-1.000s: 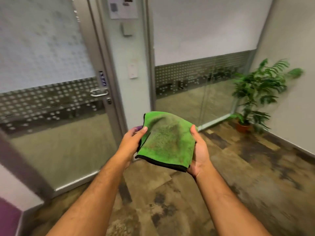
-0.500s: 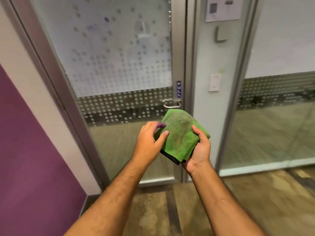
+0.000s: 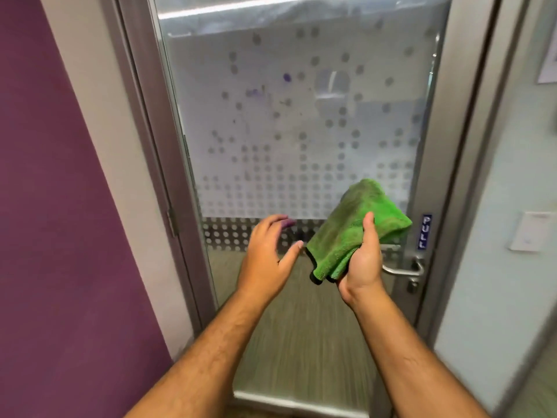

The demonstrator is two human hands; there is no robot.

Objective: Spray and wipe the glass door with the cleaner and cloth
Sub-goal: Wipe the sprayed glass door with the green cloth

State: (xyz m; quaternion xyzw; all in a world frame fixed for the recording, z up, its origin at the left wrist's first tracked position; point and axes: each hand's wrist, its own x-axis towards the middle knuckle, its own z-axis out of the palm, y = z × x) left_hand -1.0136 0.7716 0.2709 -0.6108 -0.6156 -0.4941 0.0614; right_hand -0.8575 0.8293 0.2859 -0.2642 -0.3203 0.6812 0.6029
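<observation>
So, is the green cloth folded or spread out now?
Folded. The green microfibre cloth is bunched in layers in the right hand.

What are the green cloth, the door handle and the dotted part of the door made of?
Green cloth: soft, fuzzy pile, probably microfibre; it folds limply in the right hand.
Door handle: looks like brushed metal, with a dull silvery sheen.
Glass door: glass with a matte frosted dotted film, seemingly.

The right hand holds a folded green cloth in front of the glass door. The left hand is open, just beside the cloth.
</observation>
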